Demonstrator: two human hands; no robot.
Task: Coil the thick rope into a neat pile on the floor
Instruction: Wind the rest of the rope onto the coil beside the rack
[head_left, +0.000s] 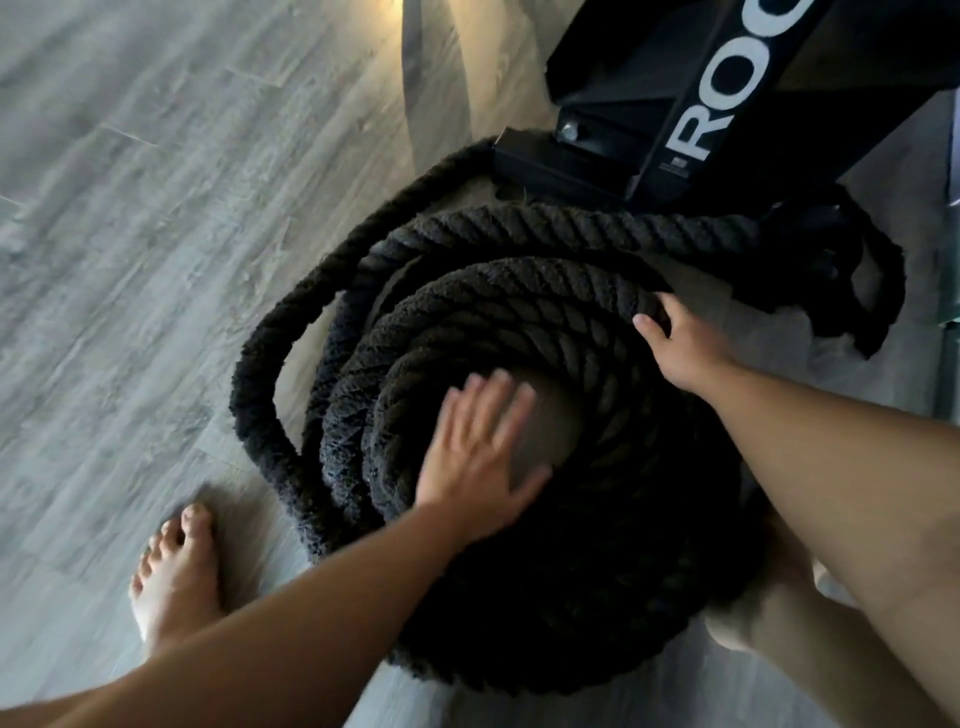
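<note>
Lying on grey plank floor (156, 208), rope (467, 322) sits coiled.

Left hand (480, 447): motion-blurred. The fingers smear into one another, and contact with the rope (467, 322) cannot be told.

Right hand (680, 345): fingertips curl over an upper turn and vanish behind it. Only the thumb shows whole.

Near side of the coil: too dark to read the strands, and partly covered by both forearms.

Far stretch runs behind the black frame (597, 171) and into a dark tangle at right (how it lies there is unclear).

Frame lettering is cut by the top edge: "ROC" legible, the rest lost.

Small label (678, 165) below the lettering: too small to read.

Bare foot (176, 566): heel hidden under the left forearm.
</note>
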